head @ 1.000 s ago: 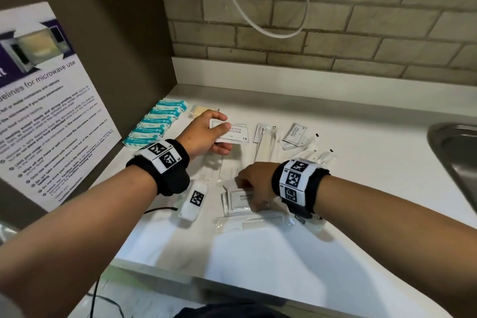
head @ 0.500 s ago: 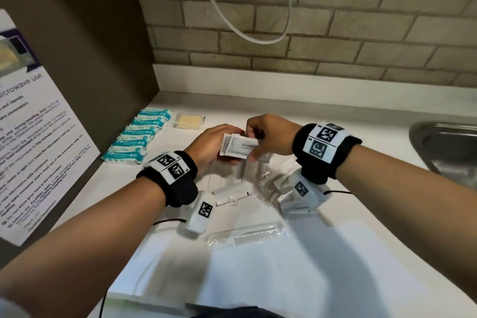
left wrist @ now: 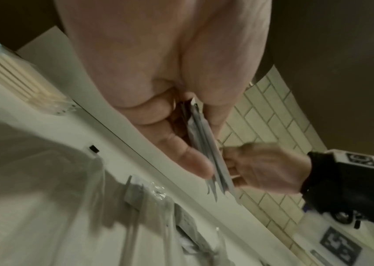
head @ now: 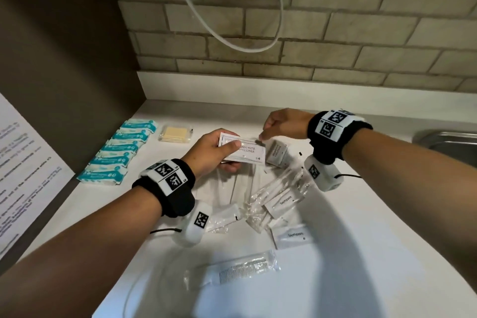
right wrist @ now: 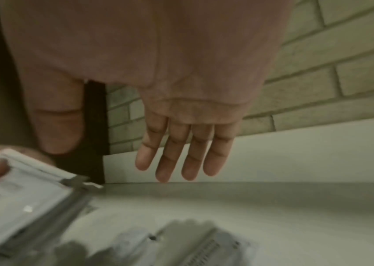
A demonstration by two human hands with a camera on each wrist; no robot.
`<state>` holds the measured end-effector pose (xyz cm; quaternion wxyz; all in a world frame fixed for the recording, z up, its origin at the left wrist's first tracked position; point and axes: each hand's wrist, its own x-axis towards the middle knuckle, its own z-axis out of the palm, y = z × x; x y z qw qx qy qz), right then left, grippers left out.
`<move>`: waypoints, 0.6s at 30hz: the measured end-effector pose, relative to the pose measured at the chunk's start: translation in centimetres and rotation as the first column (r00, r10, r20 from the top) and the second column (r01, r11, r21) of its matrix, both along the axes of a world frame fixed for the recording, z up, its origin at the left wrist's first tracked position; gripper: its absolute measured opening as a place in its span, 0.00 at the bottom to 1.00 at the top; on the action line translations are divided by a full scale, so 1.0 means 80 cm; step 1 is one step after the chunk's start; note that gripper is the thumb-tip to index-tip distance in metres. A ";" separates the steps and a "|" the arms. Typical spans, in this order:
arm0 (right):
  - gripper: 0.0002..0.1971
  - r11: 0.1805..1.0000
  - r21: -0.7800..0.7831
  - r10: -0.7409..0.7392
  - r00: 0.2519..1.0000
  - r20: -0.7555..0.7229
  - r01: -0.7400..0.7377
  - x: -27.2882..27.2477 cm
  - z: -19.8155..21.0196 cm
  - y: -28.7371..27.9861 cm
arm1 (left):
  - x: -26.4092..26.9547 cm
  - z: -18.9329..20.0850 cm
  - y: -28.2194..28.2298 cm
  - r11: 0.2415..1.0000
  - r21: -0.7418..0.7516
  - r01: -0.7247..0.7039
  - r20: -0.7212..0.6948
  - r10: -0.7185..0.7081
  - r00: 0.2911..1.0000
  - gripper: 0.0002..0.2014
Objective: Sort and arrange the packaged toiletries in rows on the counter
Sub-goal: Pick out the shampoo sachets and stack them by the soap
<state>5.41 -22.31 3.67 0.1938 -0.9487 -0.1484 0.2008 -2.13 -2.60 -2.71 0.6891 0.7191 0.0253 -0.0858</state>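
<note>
My left hand (head: 211,152) grips a small stack of white shampoo sachets (head: 245,151) above the white counter (head: 361,253), thumb on top. The left wrist view shows the sachets (left wrist: 206,144) edge-on between thumb and fingers. My right hand (head: 282,124) hovers just right of the stack with straight fingers (right wrist: 181,153) and holds nothing. A row of teal packets (head: 121,152) lies at the counter's left edge, with a yellow pack (head: 176,133) beside it. Toothpaste sachets (head: 284,201), clear-wrapped items (head: 273,188) and a wrapped comb (head: 240,270) lie loose.
A small white sachet (head: 277,153) lies under my right hand. A steel sink (head: 454,142) is at the far right. A printed poster (head: 23,188) leans on the dark left panel. A white cable (head: 232,41) hangs down the brick wall.
My right hand lifted a sachet from the near counter, brought it to the stack in my left hand and let go. Its fingers now stand straight beside the stack.
</note>
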 end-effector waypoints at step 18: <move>0.28 0.689 -0.696 0.310 0.950 0.032 -0.201 0.048 -0.072 0.005 | 0.000 -0.005 -0.012 0.994 -0.007 -0.107 -0.013 0.107 0.994 0.06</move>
